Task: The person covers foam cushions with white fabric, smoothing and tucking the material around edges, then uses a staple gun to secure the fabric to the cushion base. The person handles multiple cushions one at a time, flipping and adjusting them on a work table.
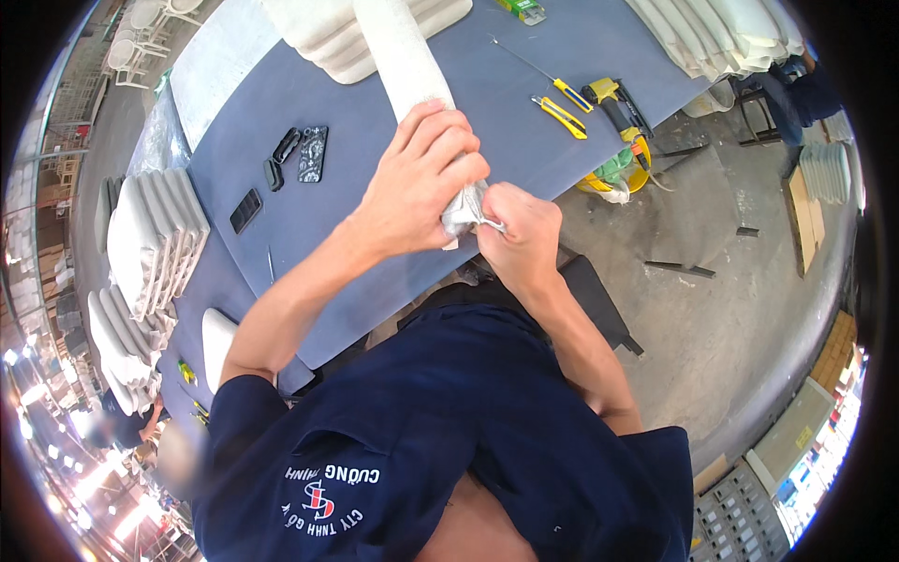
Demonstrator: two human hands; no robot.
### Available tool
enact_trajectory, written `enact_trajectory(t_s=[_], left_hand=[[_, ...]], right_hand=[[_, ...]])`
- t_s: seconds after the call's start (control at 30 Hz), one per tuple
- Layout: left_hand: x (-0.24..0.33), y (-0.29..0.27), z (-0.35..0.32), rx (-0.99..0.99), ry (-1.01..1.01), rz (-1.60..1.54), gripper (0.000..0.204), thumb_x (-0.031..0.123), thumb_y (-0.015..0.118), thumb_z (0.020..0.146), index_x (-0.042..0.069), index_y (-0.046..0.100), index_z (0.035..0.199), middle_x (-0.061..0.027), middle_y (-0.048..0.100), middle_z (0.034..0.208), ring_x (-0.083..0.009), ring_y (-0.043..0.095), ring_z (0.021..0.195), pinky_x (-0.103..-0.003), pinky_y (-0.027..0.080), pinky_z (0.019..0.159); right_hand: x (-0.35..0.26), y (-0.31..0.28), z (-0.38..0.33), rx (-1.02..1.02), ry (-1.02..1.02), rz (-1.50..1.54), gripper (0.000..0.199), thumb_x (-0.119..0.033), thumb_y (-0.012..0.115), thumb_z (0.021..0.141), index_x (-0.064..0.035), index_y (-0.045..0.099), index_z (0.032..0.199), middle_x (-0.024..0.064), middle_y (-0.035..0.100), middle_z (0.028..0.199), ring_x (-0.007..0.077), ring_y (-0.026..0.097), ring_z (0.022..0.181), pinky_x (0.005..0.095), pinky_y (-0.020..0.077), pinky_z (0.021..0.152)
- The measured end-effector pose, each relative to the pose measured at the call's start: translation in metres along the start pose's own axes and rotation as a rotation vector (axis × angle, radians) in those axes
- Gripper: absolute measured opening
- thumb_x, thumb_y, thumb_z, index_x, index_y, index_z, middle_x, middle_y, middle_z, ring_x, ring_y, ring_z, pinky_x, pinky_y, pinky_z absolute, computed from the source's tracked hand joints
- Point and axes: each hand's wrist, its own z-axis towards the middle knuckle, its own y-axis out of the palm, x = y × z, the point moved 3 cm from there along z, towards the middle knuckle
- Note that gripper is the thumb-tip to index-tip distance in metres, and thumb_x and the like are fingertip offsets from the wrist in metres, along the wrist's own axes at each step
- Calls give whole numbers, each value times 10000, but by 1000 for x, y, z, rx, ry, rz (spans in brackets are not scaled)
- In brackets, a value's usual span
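Observation:
A long, pale padded cushion (398, 56), seen nearly edge-on, stands over the blue-grey table and points away from me. My left hand (421, 178) is wrapped over its near end, fingers curled across the top. Just to the right, my right hand (520, 234) is closed in a fist on the loose cover fabric (461, 215), which is bunched and creased at the cushion's near end. The two hands are close together near the table's front edge. My right fingertips are hidden behind the fist.
On the table (356, 272) lie a yellow-and-black staple gun (613, 105), a yellow utility knife (560, 117), a yellow-handled pointed tool (571, 95), a phone (245, 211) and a dark patterned rectangular item (313, 155). Cushion stacks (159, 239) stand left. A yellow bucket (642, 171) is off the right edge.

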Motion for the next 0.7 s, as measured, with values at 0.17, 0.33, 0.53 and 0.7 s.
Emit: enact_trajectory(t_s=[0.17,0.33,0.53,0.7], left_hand=[[14,2,-20,47,-94,65,346,137,819,658,153,680,974,-60,605,1100,-316,558,1254,-583,348,1216],[20,-11,-45,81,-167,179,326,157,815,680,180,726,993,-52,602,1117,-309,548,1251,-589,342,1191],[2,-65,-43,-118,-185,-117,586,281,843,777,138,662,1315,-125,517,1519,-397,347,1534,-633,205,1286],[-45,-116,-91,451,-617,26,850,360,786,918,103,412,1636,-254,290,1724,-464,155,1636,-564,167,1321]], right_hand=[[-1,9,-17,79,67,151,257,121,640,676,-45,447,718,103,401,653,250,398,540,360,355,515],[-7,30,-19,105,72,278,243,117,628,697,-36,442,729,92,385,648,187,391,553,350,352,525],[-5,34,6,-107,15,303,168,102,628,742,-14,506,739,92,477,644,124,467,604,327,417,565],[-63,50,-52,-704,-193,405,182,-175,784,908,-30,679,876,152,607,693,320,640,624,417,490,595]])
